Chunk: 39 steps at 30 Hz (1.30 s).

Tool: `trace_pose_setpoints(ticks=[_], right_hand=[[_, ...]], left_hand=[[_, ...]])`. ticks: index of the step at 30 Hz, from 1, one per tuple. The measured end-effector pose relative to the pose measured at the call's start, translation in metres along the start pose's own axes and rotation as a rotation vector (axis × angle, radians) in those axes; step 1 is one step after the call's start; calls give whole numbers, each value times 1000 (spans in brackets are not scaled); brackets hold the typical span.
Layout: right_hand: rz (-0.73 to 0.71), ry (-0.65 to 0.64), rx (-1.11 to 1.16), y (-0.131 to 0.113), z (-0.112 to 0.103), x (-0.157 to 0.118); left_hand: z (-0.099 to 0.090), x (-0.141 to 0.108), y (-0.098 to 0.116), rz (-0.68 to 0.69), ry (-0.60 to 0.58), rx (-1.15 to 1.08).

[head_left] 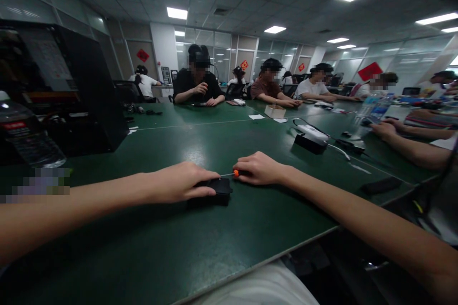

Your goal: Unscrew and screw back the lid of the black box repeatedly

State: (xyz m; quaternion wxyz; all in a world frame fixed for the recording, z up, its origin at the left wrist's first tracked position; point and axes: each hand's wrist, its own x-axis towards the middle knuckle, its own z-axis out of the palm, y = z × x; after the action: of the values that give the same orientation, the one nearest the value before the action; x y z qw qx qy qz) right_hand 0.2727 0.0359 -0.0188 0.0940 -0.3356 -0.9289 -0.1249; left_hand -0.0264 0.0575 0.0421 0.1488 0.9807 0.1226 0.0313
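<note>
On the green table point(153, 248) lies a small black box-like part point(223, 190). My left hand point(186, 182) grips it from the left, thumb along the near side and fingers over the top. Just to the right, my right hand point(258, 169) is closed around a screwdriver point(236, 173) with an orange collar. Its thin metal shaft points left and reaches the far edge of the black part near my left fingertips. The rest of the handle is hidden in my right hand.
At the left stand an open computer case point(89, 90) and a water bottle point(28, 128). A white device on a black block point(310, 143) with cables lies right of centre. Several people sit beyond; a person's arms point(411, 143) rest at the right.
</note>
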Motion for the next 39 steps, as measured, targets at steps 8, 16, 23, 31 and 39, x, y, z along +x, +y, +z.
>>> trace_pose_setpoints(ticks=[8,16,23,31,39], right_hand=[[34,-59,26,-2,-2,1],[148,-92,45,-5,-8,5],[172,-74,-53,-10,-7,6],[-3,275,69,-34,-27,17],[-81,226,330,-84,-15,44]], left_hand=[[-3,-3,5,-20,-82,252],[11,-14,11,34,77,273],[11,-24,13,-24,197,241],[22,-26,0,-377,600,-659],[46,-29,-13,-528,821,-1522]])
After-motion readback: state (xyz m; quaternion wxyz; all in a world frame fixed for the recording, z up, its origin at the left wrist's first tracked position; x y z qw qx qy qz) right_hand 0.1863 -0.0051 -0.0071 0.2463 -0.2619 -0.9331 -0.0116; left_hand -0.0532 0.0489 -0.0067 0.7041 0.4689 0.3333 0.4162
